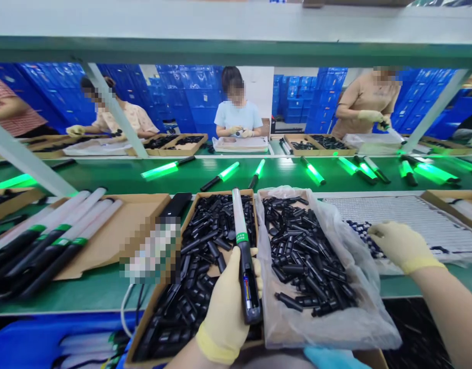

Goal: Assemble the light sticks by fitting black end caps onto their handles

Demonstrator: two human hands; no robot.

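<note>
My gloved left hand [230, 289] is wrapped round the black handle of a light stick [240, 225] with a whitish tube and a green band. The handle's battery slot is uncovered, and a battery [247, 292] shows inside. The stick points away from me, over a box of black plastic parts [197, 256]. On the right, my gloved right hand [403, 246] has its fingers bent and drawn together at a pile of small dark-and-white pieces [361, 236] on a silvery tray [413, 220]. What its fingertips pinch, if anything, is hidden.
A plastic-lined box [324, 328] of black parts stands between my hands. Several unlit light sticks [62, 236] lie on cardboard at left. Beyond, lit green sticks [228, 170] lie on a green belt [197, 177]. Co-workers [238, 115] sit across it. A shelf beam [236, 48] crosses overhead.
</note>
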